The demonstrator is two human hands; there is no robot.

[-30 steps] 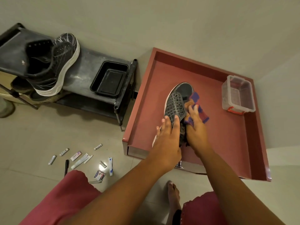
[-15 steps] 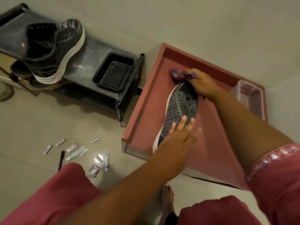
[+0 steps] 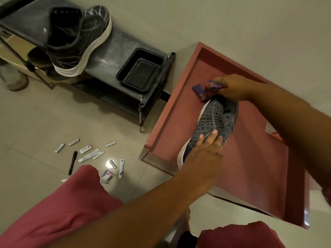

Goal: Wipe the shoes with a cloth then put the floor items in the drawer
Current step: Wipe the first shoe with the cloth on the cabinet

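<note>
A grey patterned shoe with a white sole lies in the open red drawer. My left hand rests flat on the toe end with straight fingers. At the heel end, my right hand grips a purple and orange cloth and presses it against the shoe's rim. A second, high-top black shoe stands on the dark shoe rack at the upper left. Several small items lie scattered on the tiled floor: batteries, tubes, a black pen and cards.
A black plastic tray sits on the rack beside the drawer. More shoes show under and left of the rack. A clear plastic box in the drawer is mostly hidden by my right forearm. My bare foot stands below the drawer front.
My right hand carried the cloth from the shoe's middle up to the heel end. My left hand slid to the toe and flattened. The view shifted right and down.
</note>
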